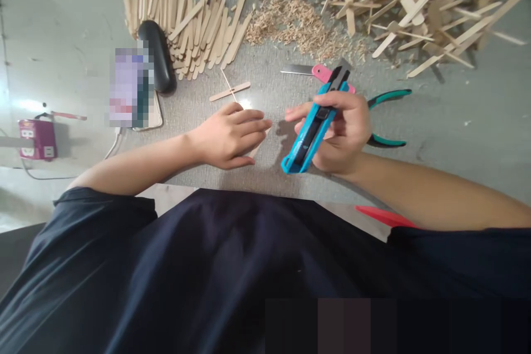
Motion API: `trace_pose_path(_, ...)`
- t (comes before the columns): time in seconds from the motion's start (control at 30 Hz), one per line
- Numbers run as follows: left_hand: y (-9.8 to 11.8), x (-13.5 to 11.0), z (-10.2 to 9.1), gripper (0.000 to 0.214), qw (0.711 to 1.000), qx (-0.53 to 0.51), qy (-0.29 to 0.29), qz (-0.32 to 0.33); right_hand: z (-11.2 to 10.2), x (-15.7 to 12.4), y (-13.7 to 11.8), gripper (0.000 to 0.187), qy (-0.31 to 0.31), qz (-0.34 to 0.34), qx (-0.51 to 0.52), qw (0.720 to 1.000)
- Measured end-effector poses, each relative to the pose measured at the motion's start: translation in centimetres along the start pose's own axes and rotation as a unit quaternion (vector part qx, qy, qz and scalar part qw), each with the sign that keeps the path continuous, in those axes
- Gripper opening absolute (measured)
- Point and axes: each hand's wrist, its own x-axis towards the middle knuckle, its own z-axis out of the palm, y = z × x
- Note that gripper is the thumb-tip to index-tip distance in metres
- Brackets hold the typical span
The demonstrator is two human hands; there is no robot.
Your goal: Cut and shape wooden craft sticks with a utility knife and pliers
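Two hands work apart over the counter (265,177), with a narrow gap between their fingers. The right hand (344,127) is closed around a blue cutter (312,134), its index finger reaching left past the handle. The cutter's long axis runs from near left to far right: its butt end slants toward the left hand (232,135), while its dark blade end points away; how much blade is out, I cannot tell. The left hand lies palm down, fingers together and thumb apart, over a pale stick (254,151) that shows between thumb and fingers; whether it grips or only covers it is hidden. That stick lies left of the cutter, and the left hand is plainly the nearer. Just beyond the left hand, a flat stick (244,88) lies roughly left to right, crossed by a thin stick (226,79) running toward the knuckles. To bring blade and pale stick together, the cutter would, I judge, need turning leftward.
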Motion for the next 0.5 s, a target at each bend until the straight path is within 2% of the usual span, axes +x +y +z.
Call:
trace_pose_path(0.1,0.5,0.5,0.1,0.065,0.999,0.037,0.008,0.015,-0.7,0.2,0.5,0.044,-0.012,-0.009,-0.060,0.998)
trace_pose_path(0.2,1.2,1.0,0.1,0.081,0.999,0.018,-0.017,-0.027,-1.4,-0.1,0.4,0.053,-0.030,-0.065,-0.084,0.994)
trace_pose_path(0.27,1.4,1.1,0.2,0.091,0.997,-0.017,-0.045,-0.064,-1.7,-0.3,-0.1,0.048,-0.057,-0.084,-0.061,0.993)
trace_pose_path(0.33,1.3,1.0,0.2,0.093,0.994,-0.051,-0.059,-0.076,-1.8,-0.3,-0.9,0.042,-0.081,-0.068,-0.034,0.994)
trace_pose_path(0.43,0.6,0.4,0.3,0.092,0.992,-0.091,-0.053,-0.065,-2.3,0.0,-2.2,0.051,-0.111,-0.022,0.005,0.994)
trace_pose_path(0.5,0.1,0.1,0.2,0.094,0.991,-0.100,-0.058,-0.067,-2.7,0.3,-2.7,0.052,-0.155,-0.017,0.000,0.988)
